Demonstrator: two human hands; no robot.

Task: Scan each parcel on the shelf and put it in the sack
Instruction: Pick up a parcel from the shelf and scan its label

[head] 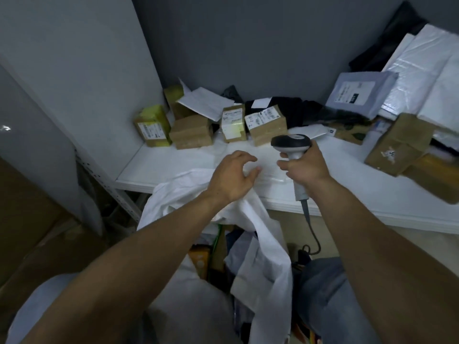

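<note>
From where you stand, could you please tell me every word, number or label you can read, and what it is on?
Nothing reads cleanly.
"2 2", perhaps, handwritten: white label on the brown box; uncertain.
Dark mark on the tilted box at right: blurred.
Label on the grey mailer: too small.
Labels on the yellow-taped box and upright box: blurred.
Scanner in the right hand: no text shows.

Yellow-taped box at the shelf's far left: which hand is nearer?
Left. The left hand hovers right of the yellow-taped box; the right hand, gripping the scanner, is farther right.
</note>
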